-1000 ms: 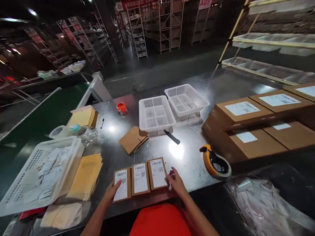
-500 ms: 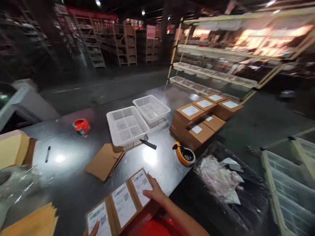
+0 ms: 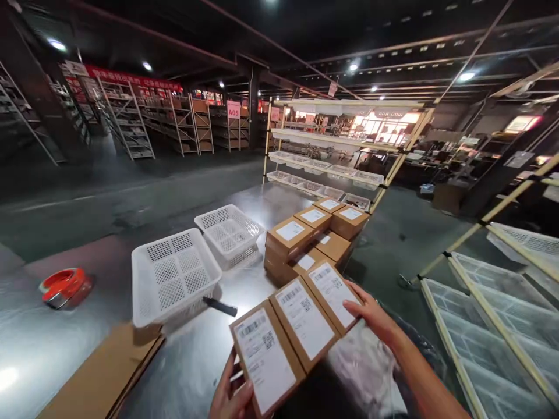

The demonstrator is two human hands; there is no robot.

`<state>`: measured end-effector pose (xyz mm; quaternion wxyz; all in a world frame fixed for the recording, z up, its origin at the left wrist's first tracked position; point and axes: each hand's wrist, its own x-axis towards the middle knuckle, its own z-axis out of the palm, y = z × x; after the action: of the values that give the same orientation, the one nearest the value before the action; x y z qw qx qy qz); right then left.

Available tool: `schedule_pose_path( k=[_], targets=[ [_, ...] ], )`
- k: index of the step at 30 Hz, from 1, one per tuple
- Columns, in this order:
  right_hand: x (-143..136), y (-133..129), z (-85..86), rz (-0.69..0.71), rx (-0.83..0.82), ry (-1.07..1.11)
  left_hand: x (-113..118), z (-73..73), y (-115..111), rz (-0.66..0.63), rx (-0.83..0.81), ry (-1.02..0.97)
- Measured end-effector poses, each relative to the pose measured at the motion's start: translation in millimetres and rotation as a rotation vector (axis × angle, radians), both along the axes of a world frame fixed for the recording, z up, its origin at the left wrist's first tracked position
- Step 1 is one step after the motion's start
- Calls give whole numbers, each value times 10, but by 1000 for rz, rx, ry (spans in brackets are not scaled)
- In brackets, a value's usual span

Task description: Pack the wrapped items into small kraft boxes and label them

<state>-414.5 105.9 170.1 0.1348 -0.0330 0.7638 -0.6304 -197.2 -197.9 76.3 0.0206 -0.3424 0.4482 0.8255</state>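
Three small cardboard boxes [image 3: 304,317] with white shipping labels are held side by side in a row, raised above the table. My left hand [image 3: 231,390] grips the near left end, thumb on the front edge. At the far right end, my right hand [image 3: 371,311] presses with its thumb over the label's edge. Just behind the row is a stack of labelled cardboard boxes [image 3: 286,247]. A bundle of white crumpled plastic [image 3: 364,364] shows below my right arm.
Two white plastic baskets [image 3: 138,291] stand on the metal table [image 3: 183,364]. Around them lie a slim black tool [image 3: 220,305], a red tape dispenser [image 3: 67,287] and flat cardboard [image 3: 100,372]. A rack with trays [image 3: 325,139] stands behind; another tray rack [image 3: 480,326] is at right.
My hands have lifted the three boxes and carried them rightward, toward the stacked boxes. The view has turned right and up, and the yellow tape dispenser is no longer visible.
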Motion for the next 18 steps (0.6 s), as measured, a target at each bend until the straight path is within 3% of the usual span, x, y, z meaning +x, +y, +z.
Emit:
schedule_pose_path(
  k=[5,10,12,14,18],
  targets=[
    [-1208,888,-4,-124,91,108,-1333,193,976,29,86,81],
    [-2538,1291,-291,-78,159,174,-2454,99,1562,126,60,133],
    [-2936,1328,-512,-72,177,194,-2753,1,1681,143,32,112],
    [-3180,1318,-784,-155,223,259,-2937,-113,1767,154,18,98],
    [-3247,1208,-1284,-483,328,521,-3033,-306,1890,170,-37,144]
  ],
)
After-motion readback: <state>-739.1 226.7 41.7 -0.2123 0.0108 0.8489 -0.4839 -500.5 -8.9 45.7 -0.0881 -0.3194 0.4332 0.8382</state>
